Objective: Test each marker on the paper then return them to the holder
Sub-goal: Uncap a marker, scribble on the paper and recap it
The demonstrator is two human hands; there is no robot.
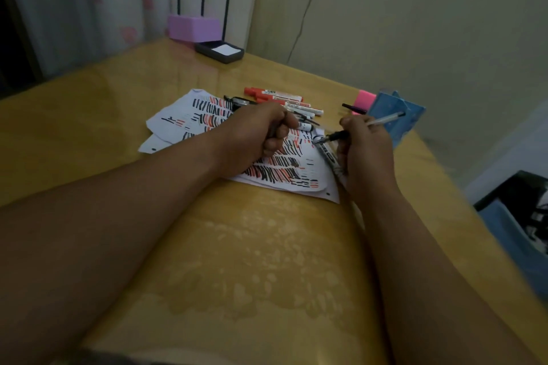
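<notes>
White paper covered in red and black strokes lies on the table. My left hand rests on it as a closed fist, and the white end of a marker sticks out past its fingers. My right hand grips a thin clear pen with a black grip, its tip pointing left just above the paper. A white marker lies slanted under that hand. Several red and black markers lie beyond the paper. The blue holder stands behind my right hand.
A pink block and a dark pen sit next to the holder. At the far table corner are a purple box and a black tray of white notes. The table's right edge runs close to the holder.
</notes>
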